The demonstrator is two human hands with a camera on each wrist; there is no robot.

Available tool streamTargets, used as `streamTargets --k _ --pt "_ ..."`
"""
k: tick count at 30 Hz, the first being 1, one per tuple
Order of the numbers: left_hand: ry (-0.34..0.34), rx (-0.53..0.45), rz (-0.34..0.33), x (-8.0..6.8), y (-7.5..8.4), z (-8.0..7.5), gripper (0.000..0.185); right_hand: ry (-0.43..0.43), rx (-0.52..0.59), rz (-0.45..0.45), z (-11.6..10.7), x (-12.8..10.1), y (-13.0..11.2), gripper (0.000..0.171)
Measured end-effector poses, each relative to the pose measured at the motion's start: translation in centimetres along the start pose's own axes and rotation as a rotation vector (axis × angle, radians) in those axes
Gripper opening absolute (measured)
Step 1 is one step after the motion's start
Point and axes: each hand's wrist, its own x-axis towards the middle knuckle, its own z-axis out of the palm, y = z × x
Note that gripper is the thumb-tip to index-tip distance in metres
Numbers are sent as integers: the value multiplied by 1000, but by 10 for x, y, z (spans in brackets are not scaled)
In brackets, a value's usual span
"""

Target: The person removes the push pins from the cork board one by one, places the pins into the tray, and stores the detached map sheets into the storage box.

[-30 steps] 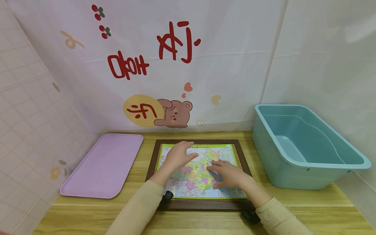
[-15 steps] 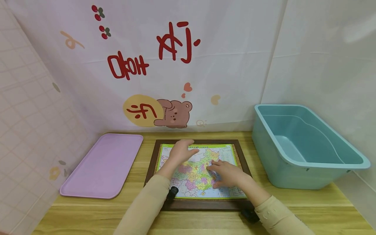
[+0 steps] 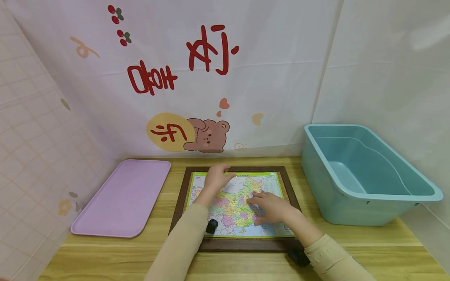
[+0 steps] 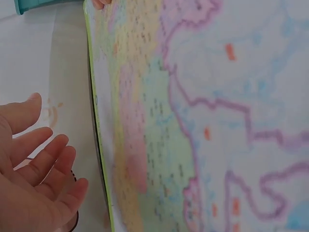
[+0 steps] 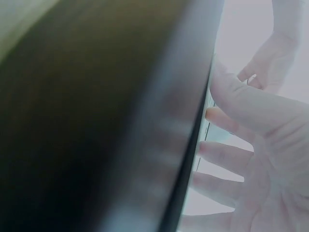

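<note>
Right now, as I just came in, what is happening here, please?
Someone has both hands at a map lying inside a dark frame on the table. The right hand touches it with its fingers. The left hand is above the map's far part and seems to hold nothing. A purple tray lies to the left, a blue tub stands to the right.

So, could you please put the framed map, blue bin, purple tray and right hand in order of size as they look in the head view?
Largest to smallest:
1. Framed map and blue bin: too alike to rank
2. Purple tray
3. Right hand
</note>
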Motion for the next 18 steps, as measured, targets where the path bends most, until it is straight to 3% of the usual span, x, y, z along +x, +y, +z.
streamTargets --k 18 --pt "111 -18 -30 13 -1 21 36 10 10 -6 2 1 2 72"
